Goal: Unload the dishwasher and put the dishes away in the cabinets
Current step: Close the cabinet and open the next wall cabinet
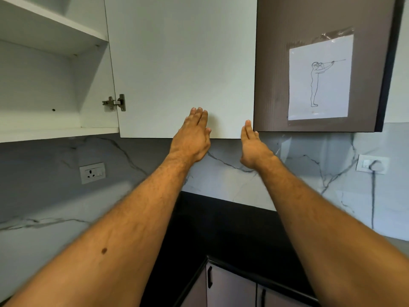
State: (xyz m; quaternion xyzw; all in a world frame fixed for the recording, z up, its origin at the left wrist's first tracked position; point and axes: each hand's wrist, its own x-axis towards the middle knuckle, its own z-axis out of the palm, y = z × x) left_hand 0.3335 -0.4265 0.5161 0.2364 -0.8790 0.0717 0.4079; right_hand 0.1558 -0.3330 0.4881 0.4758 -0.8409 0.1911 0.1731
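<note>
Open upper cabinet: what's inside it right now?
The open cabinet shows only bare white shelves, with no dishes on the parts in view. Its swung-out door, with the left hand flat on it, covers whatever lies behind it.

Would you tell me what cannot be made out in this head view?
- Dishwasher and dishes: not in frame.
- Upper cabinet shelves: cut off by the left and top edges.
- Left hand on the open door: contact unclear.
- Right hand fingertips: partly behind the door's edge.
</note>
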